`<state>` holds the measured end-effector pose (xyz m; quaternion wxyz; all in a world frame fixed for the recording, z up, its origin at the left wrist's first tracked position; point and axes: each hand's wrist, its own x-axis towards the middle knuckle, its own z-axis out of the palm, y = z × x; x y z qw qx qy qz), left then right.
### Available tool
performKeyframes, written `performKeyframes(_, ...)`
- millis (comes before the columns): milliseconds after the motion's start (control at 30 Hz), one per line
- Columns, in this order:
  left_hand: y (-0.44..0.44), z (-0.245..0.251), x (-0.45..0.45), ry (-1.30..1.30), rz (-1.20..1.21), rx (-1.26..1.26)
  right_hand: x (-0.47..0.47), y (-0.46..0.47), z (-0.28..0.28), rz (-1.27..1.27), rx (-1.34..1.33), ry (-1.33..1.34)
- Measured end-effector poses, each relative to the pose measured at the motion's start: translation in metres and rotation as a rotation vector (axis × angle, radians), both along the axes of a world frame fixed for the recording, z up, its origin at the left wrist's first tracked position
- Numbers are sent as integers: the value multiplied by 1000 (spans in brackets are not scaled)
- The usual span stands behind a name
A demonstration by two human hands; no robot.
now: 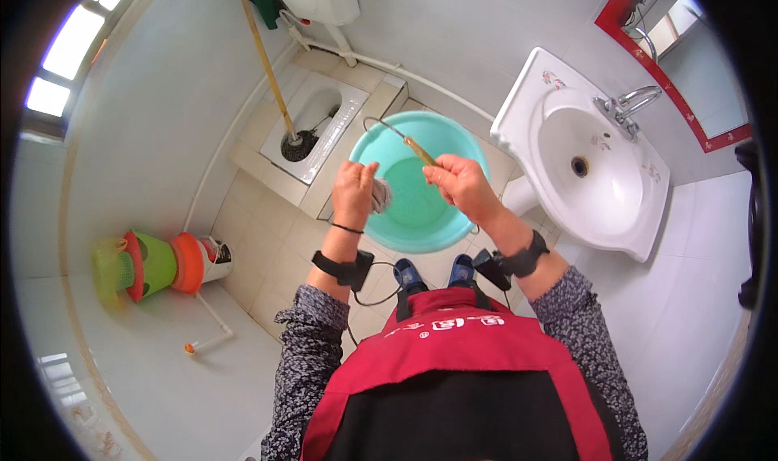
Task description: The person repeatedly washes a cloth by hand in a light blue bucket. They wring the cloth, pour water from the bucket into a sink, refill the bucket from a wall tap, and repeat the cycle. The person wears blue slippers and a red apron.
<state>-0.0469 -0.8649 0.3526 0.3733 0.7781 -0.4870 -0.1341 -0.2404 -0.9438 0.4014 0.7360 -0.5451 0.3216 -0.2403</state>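
My right hand [465, 184] grips the yellowish handle of a metal hook tool [419, 151]. Its thin curved end points away to the upper left, above the far rim of a turquoise plastic tub [471, 138]. Bunched in my left hand [352, 190] is a greyish cloth [381, 195], mostly hidden by the fingers. Both hands are raised over the tub, the left at its left side and the right at its right side. The tub stands on the floor before my feet. Whether it has water in it I cannot tell.
A white washbasin [608, 202] with a chrome tap [629, 108] is at the right. Behind the tub's left side, a squat toilet [346, 105] holds a long-handled brush [298, 145]. Several buckets and basins [155, 266] stand at the left wall.
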Motion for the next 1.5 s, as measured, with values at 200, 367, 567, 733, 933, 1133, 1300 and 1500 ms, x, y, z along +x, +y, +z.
performKeyframes(200,-20,-62,3,398,113,214,-8,-7,-19,-45,-1,-25)
performKeyframes(367,-20,-73,-6,1347,-3,-63,-16,-9,-20,-93,52,3)
performKeyframes(567,-25,-71,-7,1597,189,-102,-22,-12,-19,-84,122,25)
performKeyframes(733,-34,-60,-15,1520,14,-170,-20,-11,-23,-90,32,33)
performKeyframes(933,-33,-47,-18,847,-89,381,-16,-12,-23,-97,43,-4)
performKeyframes(1133,-8,-36,-1,1110,-65,146,-17,-15,-19,-58,140,-34)
performKeyframes(1300,25,-21,-2,995,-18,-13,-7,-11,-23,38,212,-77)
performKeyframes(1500,73,-7,-11,378,94,-441,34,8,-31,204,330,-114)
